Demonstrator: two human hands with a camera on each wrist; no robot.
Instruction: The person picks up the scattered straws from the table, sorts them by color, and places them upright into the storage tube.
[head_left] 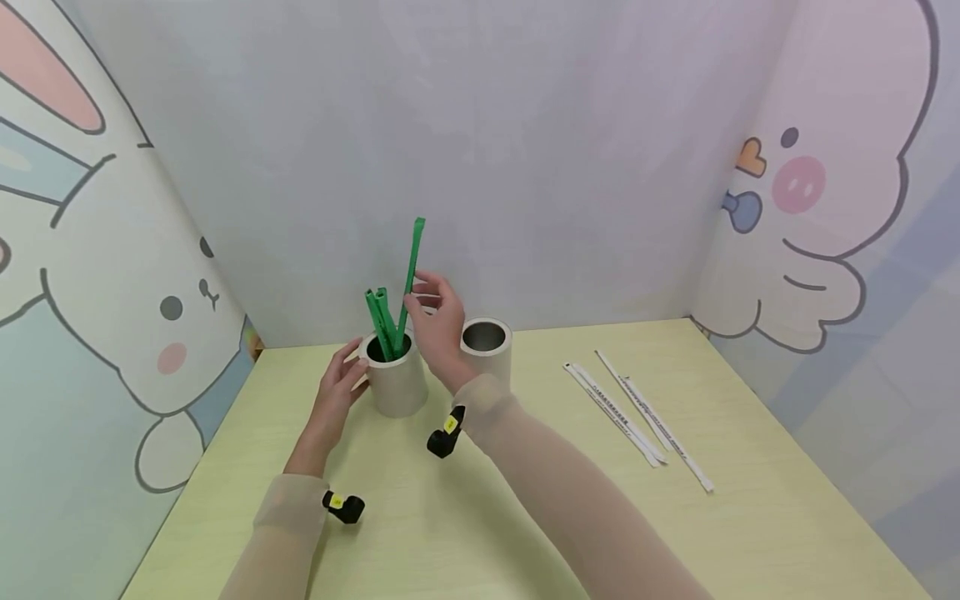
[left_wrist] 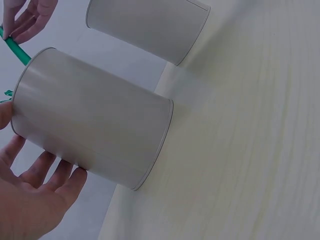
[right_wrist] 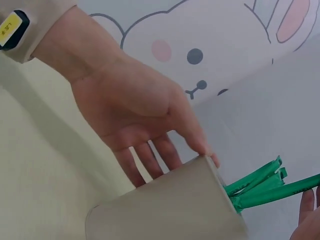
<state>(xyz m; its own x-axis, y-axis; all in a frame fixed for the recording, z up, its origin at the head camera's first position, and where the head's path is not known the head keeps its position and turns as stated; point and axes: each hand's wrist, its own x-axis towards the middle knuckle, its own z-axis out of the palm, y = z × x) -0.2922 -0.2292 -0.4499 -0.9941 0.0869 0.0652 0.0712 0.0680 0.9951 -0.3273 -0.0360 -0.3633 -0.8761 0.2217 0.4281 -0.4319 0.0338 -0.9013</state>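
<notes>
The right hand point(head_left: 438, 321) pinches a green straw point(head_left: 410, 271) between thumb and fingertips at about mid-length, with the lower end of the straw inside the near cup point(head_left: 396, 379). Two more green straws point(head_left: 381, 321) lean in the same cup. The left hand point(head_left: 337, 392) rests against the side of the near cup with its fingers straight and spread, steadying it; the left wrist view shows the fingers point(left_wrist: 47, 172) touching the cup wall near its rim.

Handling: the green straw appears to be a thin wrapped item, light and only moderately stiff. It is likely to bend or kink under a tight pinch, so a light grip near the middle is appropriate. The near cup looks like a light, smooth-walled cylinder that could tip or slide if a straw catches on its rim; bracing at the side wall is advisable.

A second cup point(head_left: 487, 346) stands just beside the near one, on its right, and looks empty from the head view. Three white wrapped straws point(head_left: 637, 412) lie flat on the tabletop point(head_left: 750, 500), well apart from the cups, to the right.

The tabletop is pale yellow-green with a faint wood grain, smooth and probably low in friction. Panels with cartoon rabbit pictures point(head_left: 172, 333) enclose it at the back and both sides.
</notes>
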